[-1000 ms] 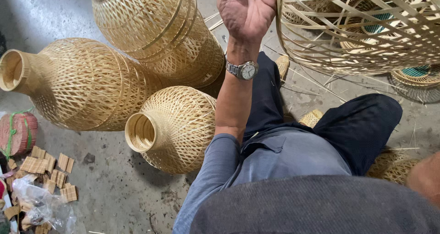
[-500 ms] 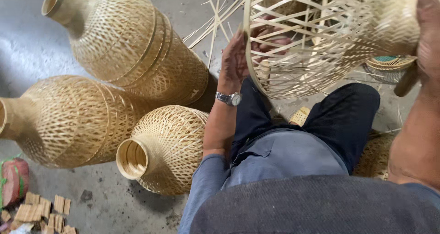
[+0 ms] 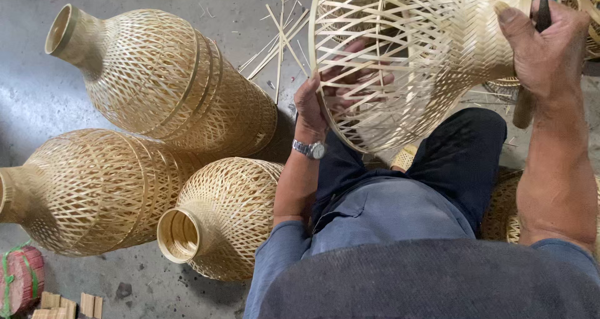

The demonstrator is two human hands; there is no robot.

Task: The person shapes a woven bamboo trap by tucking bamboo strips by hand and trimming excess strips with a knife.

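My left hand (image 3: 340,91) reaches inside the open-weave bamboo basket (image 3: 412,56), fingers spread against its wall. My right hand (image 3: 544,47) clamps its narrow neck, fingers curled tight, with a dark-handled tool (image 3: 542,9).

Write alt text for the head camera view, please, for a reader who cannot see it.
A seated person's left hand reaches inside an open-weave bamboo basket, while the right hand grips its narrow neck along with a dark tool. Three finished woven bamboo vases lie on the concrete floor beside them.

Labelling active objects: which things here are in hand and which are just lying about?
In hand:
- open-weave bamboo basket, left hand inside its rim, right hand at its neck
- dark-handled tool in right hand

Lying about:
- three finished woven bamboo vases
- loose bamboo strips
- small wooden blocks
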